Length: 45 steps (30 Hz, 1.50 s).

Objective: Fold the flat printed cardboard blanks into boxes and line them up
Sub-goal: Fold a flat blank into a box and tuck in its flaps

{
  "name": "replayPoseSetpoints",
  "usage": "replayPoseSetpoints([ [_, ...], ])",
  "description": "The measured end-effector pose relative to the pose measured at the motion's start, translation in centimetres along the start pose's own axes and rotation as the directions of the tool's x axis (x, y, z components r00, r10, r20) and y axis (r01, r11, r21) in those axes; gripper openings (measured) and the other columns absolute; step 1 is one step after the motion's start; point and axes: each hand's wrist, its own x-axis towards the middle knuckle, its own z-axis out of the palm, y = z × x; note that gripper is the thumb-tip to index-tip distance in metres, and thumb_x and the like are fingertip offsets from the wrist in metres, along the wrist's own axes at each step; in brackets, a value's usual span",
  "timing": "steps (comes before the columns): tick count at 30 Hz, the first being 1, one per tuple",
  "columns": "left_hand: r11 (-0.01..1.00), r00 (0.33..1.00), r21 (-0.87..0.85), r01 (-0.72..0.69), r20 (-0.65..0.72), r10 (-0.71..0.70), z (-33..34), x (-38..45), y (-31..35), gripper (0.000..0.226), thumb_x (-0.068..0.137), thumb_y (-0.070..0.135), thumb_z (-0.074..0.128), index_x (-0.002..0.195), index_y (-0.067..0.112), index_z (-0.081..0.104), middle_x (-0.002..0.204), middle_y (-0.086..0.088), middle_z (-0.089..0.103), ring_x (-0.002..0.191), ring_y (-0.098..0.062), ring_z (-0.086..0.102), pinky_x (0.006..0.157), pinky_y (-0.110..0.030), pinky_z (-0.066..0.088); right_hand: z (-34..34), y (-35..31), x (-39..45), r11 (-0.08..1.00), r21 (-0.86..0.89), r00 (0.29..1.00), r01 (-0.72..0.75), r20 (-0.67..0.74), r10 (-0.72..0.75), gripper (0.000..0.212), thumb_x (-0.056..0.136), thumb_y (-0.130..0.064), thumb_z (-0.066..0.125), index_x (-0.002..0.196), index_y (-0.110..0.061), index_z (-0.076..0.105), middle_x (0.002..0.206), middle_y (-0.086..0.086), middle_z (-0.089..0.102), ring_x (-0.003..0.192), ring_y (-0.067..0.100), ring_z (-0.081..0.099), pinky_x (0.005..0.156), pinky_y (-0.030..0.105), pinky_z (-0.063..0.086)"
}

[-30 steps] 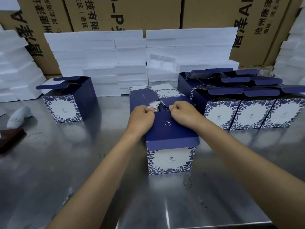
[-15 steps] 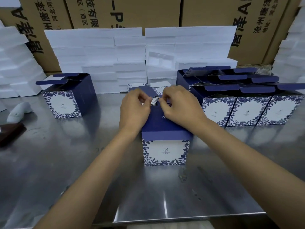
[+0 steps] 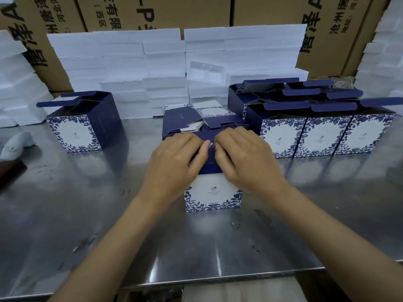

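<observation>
A navy box with a white, blue-flowered front panel (image 3: 212,194) stands in the middle of the steel table (image 3: 87,214). My left hand (image 3: 174,164) and my right hand (image 3: 244,162) lie flat on its dark top flap, fingers pressing it down, fingertips almost meeting over the small logo. Behind the box lies a stack of flat blanks (image 3: 192,120). A row of folded boxes (image 3: 322,136) with raised flaps stands at the right, more behind them. One lone folded box (image 3: 80,127) stands at the left.
White foam slabs (image 3: 135,68) are piled along the back, with brown cartons (image 3: 174,12) behind them. More foam is stacked at both sides. A white object (image 3: 15,144) and a dark item (image 3: 11,171) lie at the left edge. The table's front edge runs below my forearms.
Both hands went from pinching the flaps at the box's rear to lying spread over the closed top flap. The box sits slightly farther from me.
</observation>
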Motion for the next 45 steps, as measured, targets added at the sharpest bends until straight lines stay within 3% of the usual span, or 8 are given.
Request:
replayPoseSetpoints([
  [8, 0.998, 0.995, -0.063, -0.007, -0.096, 0.001, 2.4, -3.5, -0.6, 0.037, 0.107, 0.022, 0.042, 0.109, -0.006, 0.068, 0.115, -0.019, 0.065, 0.109, -0.028, 0.059, 0.098, -0.042, 0.048, 2.1, 0.6, -2.6, 0.988, -0.042, 0.989, 0.147, -0.021, -0.148, 0.025, 0.103, -0.015, 0.049, 0.109, -0.001, 0.068, 0.115, 0.013, 0.068, 0.101, 0.035, 0.063, 0.090, 0.045, 0.050],
  [18, 0.949, 0.988, -0.286, 0.133, -0.034, -0.149, 2.1, -3.9, -1.2, 0.023, 0.100, 0.014, 0.057, 0.117, 0.001, 0.066, 0.126, -0.008, 0.061, 0.123, -0.020, 0.055, 0.107, -0.032, 0.043, 2.0, 1.3, -3.1, 0.974, 0.226, 0.999, -0.038, -0.024, 0.044, 0.019, 0.100, -0.016, 0.060, 0.110, -0.003, 0.069, 0.119, 0.007, 0.068, 0.113, 0.026, 0.062, 0.098, 0.041, 0.048],
  [23, 0.875, 0.951, -0.422, 0.236, -0.085, -0.298, 1.5, -3.2, -1.4, 0.011, 0.092, 0.005, 0.069, 0.102, 0.004, 0.074, 0.113, -0.003, 0.071, 0.114, -0.013, 0.064, 0.100, -0.022, 0.046, 1.7, 2.0, -3.6, 0.826, 0.518, 0.968, -0.223, 0.021, 0.248, 0.006, 0.097, -0.006, 0.064, 0.103, -0.009, 0.064, 0.117, -0.003, 0.063, 0.114, 0.014, 0.057, 0.088, 0.034, 0.052],
  [27, 0.698, 0.886, -0.588, 0.409, 0.073, -0.457, 1.1, -2.7, -1.8, 0.016, 0.091, 0.021, 0.069, 0.104, 0.015, 0.077, 0.131, 0.005, 0.063, 0.125, -0.011, 0.058, 0.099, -0.024, 0.049, 1.3, 2.5, -3.3, 0.682, 0.634, 0.917, -0.365, 0.120, 0.380, 0.006, 0.096, -0.015, 0.069, 0.102, -0.016, 0.070, 0.121, -0.010, 0.066, 0.120, 0.011, 0.059, 0.086, 0.027, 0.054],
  [35, 0.610, 0.858, -0.648, 0.456, 0.139, -0.494, 0.5, -2.8, -2.0, 0.020, 0.089, 0.025, 0.070, 0.106, 0.019, 0.077, 0.137, 0.008, 0.059, 0.127, -0.006, 0.056, 0.097, -0.022, 0.052, 0.9, 2.8, -3.2, 0.372, 0.755, 0.798, -0.540, 0.318, 0.512, 0.018, 0.091, -0.013, 0.075, 0.101, -0.027, 0.072, 0.120, -0.017, 0.069, 0.101, 0.003, 0.068, 0.078, 0.022, 0.055],
  [40, 0.686, 0.861, -0.568, 0.455, 0.085, -0.501, 0.2, -3.0, -1.2, 0.019, 0.090, 0.034, 0.070, 0.102, 0.020, 0.074, 0.127, 0.010, 0.060, 0.121, -0.013, 0.060, 0.094, -0.021, 0.050, 0.6, 2.3, -3.7, 0.340, 0.739, 0.774, -0.582, 0.376, 0.509, 0.024, 0.092, -0.020, 0.075, 0.111, -0.032, 0.069, 0.111, -0.019, 0.068, 0.095, 0.009, 0.069, 0.085, 0.049, 0.060],
  [43, 0.935, 0.947, -0.210, 0.287, -0.082, -0.309, -0.4, -2.7, -1.1, 0.011, 0.094, 0.027, 0.067, 0.096, 0.018, 0.072, 0.118, 0.006, 0.064, 0.114, -0.011, 0.057, 0.101, -0.024, 0.036, 0.9, 1.2, -3.3, 0.335, 0.741, 0.782, -0.582, 0.399, 0.478, 0.026, 0.092, -0.019, 0.076, 0.112, -0.032, 0.069, 0.114, -0.014, 0.069, 0.099, 0.014, 0.070, 0.087, 0.049, 0.060],
  [45, 0.992, 0.987, 0.033, 0.122, -0.109, -0.118, -0.7, -2.5, -1.0, 0.012, 0.095, 0.021, 0.062, 0.100, 0.015, 0.072, 0.113, 0.003, 0.067, 0.106, -0.017, 0.060, 0.096, -0.031, 0.035, 1.3, 0.2, -3.0, 0.319, 0.751, 0.783, -0.579, 0.403, 0.473, 0.027, 0.090, -0.016, 0.077, 0.112, -0.029, 0.069, 0.113, -0.011, 0.071, 0.098, 0.016, 0.071, 0.090, 0.047, 0.059],
])
